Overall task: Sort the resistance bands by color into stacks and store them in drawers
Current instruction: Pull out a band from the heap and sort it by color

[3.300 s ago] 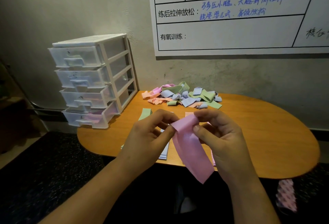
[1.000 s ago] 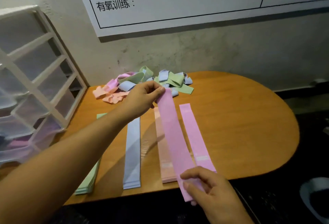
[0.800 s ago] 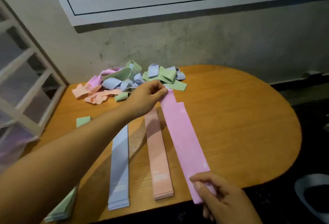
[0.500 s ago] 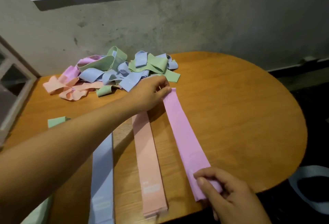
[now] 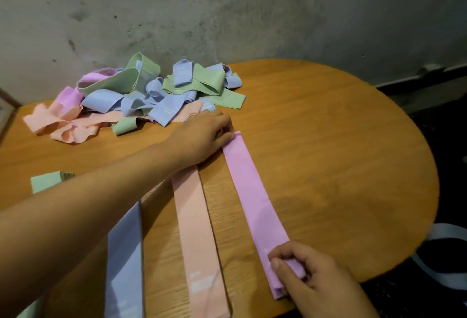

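Note:
A pink band [image 5: 254, 199] lies stretched flat on the wooden table [image 5: 341, 166], on the pink stack. My left hand [image 5: 204, 135] pinches its far end. My right hand [image 5: 310, 274] pinches its near end at the table's front edge. To the left lie a peach stack [image 5: 197, 236], a blue stack [image 5: 123, 267] and a green stack [image 5: 48, 181], partly hidden by my left forearm. A tangled pile of unsorted bands [image 5: 131, 97] in pink, peach, blue and green sits at the back by the wall.
The grey wall [image 5: 252, 19] stands right behind the pile. A sliver of the drawer unit [image 5: 5, 110] shows at the far left edge. A pale round object [image 5: 444, 262] sits on the dark floor past the table's right edge.
Both hands have lowered the pink band from the air onto the pink stack and flattened it. The view has dropped and shifted right, so the drawer unit has left the frame.

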